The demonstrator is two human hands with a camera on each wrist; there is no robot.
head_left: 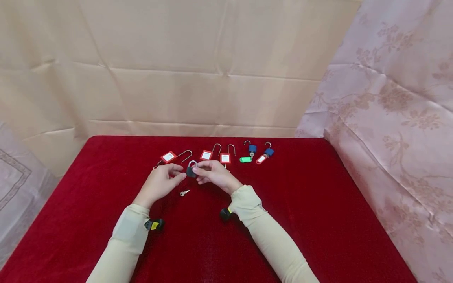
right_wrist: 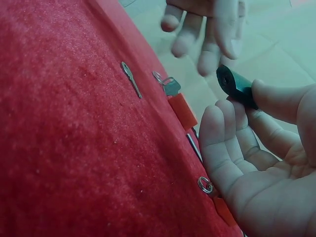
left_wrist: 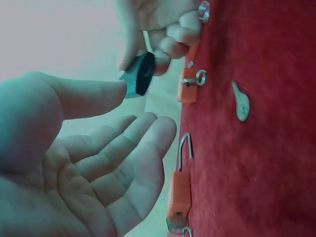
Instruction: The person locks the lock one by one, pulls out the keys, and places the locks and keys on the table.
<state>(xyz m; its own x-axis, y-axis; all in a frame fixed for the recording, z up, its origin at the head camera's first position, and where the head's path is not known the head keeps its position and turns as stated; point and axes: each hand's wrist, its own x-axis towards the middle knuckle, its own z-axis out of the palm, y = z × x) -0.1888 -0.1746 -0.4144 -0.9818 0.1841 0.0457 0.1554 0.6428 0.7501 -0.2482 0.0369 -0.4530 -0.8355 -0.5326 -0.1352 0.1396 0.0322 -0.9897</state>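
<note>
Between the thumb and fingers of my right hand (head_left: 219, 176) is pinched a small dark padlock (head_left: 191, 172), held above the table with its silver shackle upward. In the right wrist view the keyhole end of this black padlock (right_wrist: 231, 83) faces the left. My left hand (head_left: 160, 184) is just left of the lock, its fingers spread and loosely bent. The left thumb tip (left_wrist: 116, 93) comes up to the lock body; whether they touch, I cannot tell. A loose silver key (head_left: 184, 193) lies on the red cloth below the hands.
Behind the hands lie red padlocks with white labels, one at left (head_left: 168, 157), others at centre (head_left: 207, 155) and beside it (head_left: 225, 158). Farther right are two blue padlocks (head_left: 252, 149) with open shackles, one with a green tag (head_left: 245, 159). Red cloth (head_left: 318, 220) covers the table.
</note>
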